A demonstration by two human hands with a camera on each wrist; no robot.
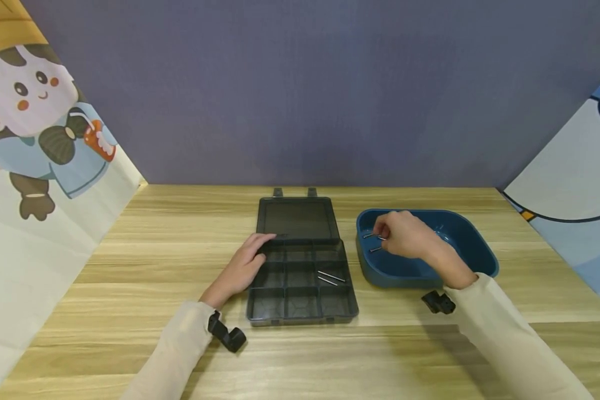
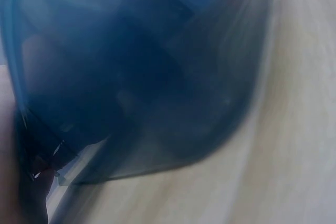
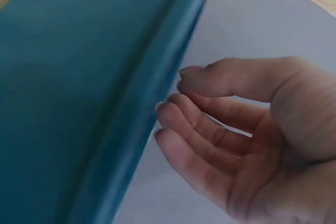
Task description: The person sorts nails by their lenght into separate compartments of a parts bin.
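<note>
two pins in divided box, more pins in blue bin

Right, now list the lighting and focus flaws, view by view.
Head: mostly sharp, a soft shadow on the table beside the right sleeve, small glare spots inside the blue bin; left wrist: hazy, blurred throughout, a white glint at upper left; right wrist: dim, the bin's wall soft, the right hand clearer.
</note>
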